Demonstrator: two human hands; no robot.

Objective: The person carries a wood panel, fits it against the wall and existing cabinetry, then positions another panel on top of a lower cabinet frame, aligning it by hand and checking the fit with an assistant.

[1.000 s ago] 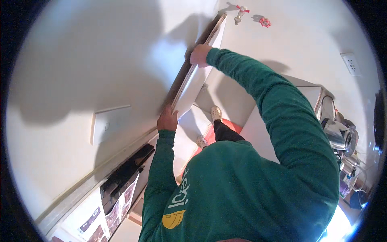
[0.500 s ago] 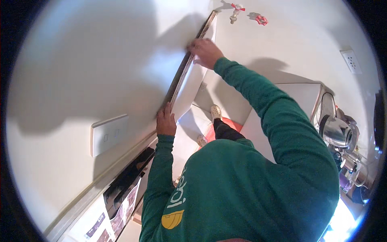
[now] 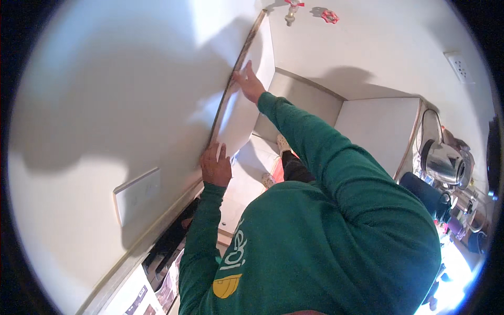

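Observation:
A long white panel [image 3: 254, 86] stands on edge along the wall, its narrow dark upper edge running from the far end down toward me. At its near end, my left hand [image 3: 216, 165] has its fingers bent over the corner and holds it. Farther along, my right hand [image 3: 250, 85] reaches across with fingers apart, the fingertips touching the panel by its upper edge. The panel's lower part is partly hidden by my left hand and body.
Two red-handled taps [image 3: 291, 11] jut from the far wall. A white switch plate [image 3: 137, 197] is on the left wall, an outlet [image 3: 459, 67] on the right. A white cabinet [image 3: 375, 128] and a shiny kettle [image 3: 443, 161] stand at right. Printed sheets [image 3: 137, 294] lie lower left.
The panel's upper edge has closed in against the left wall, and the dark gap beside it has narrowed. My right hand has slid nearer, its fingers now spread. My left hand stays at the near end.

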